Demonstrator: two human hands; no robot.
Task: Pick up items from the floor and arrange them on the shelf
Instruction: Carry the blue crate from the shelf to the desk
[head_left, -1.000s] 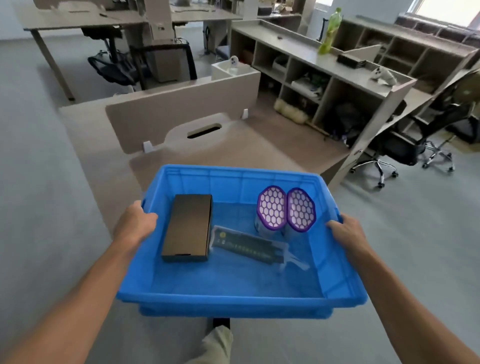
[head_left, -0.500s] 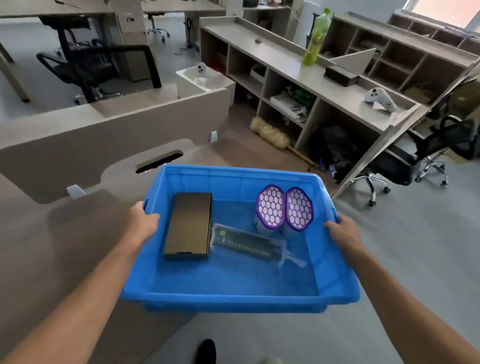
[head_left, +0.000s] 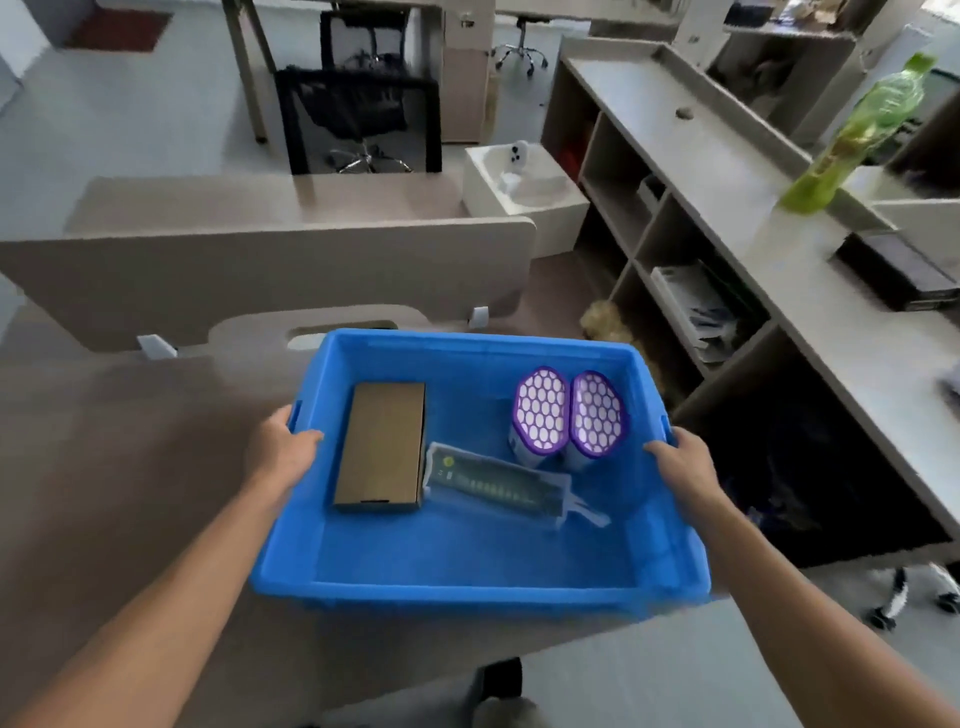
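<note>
While the left hand (head_left: 283, 449) and right hand (head_left: 681, 465) grasp opposite rims to keep the blue bin (head_left: 478, 587) level, a box (head_left: 382, 444), packet (head_left: 493, 483) and two filters (head_left: 569, 415) lie inside, near the shelf (head_left: 727, 171).

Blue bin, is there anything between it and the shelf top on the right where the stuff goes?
Nothing visible blocks it. Both hands, left hand and right hand, hold the blue bin beside the shelf top, where only a green bottle and a dark box sit farther along.
</note>
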